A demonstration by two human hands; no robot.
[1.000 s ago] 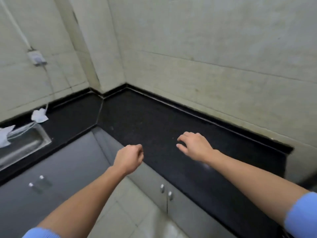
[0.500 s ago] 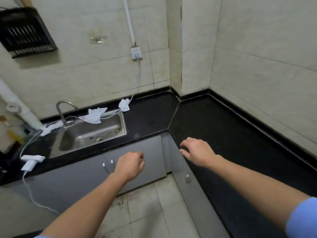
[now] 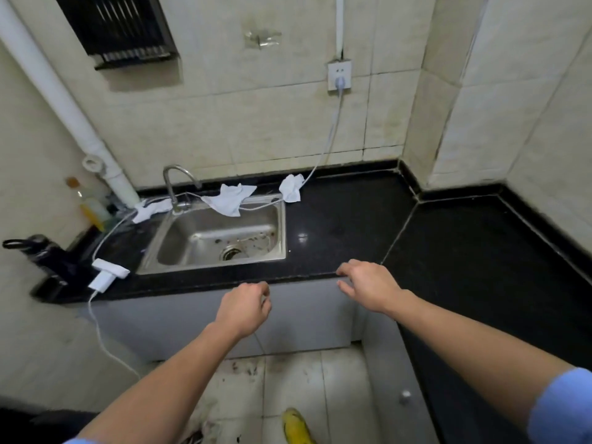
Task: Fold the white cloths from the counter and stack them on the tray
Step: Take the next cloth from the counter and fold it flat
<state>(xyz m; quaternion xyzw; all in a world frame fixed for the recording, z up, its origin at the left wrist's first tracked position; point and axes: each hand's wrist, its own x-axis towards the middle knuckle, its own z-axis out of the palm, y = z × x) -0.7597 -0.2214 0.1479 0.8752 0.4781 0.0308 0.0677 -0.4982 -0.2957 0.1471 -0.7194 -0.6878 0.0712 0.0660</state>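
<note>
Black counter (image 3: 336,219) holds crumpled white cloths (image 3: 230,200) behind the sink (image 3: 217,238); left hand (image 3: 245,307) seemingly fisted, empty; right hand (image 3: 368,285) spread, empty.

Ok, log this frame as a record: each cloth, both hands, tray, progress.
left cloth: crumpled, by faucet
middle cloth: draped over sink back rim
right cloth: crumpled on counter, right of sink
left hand: curled, empty, before counter front
right hand: open, empty, at counter edge
tray: not in view
progress: nothing folded yet
</note>
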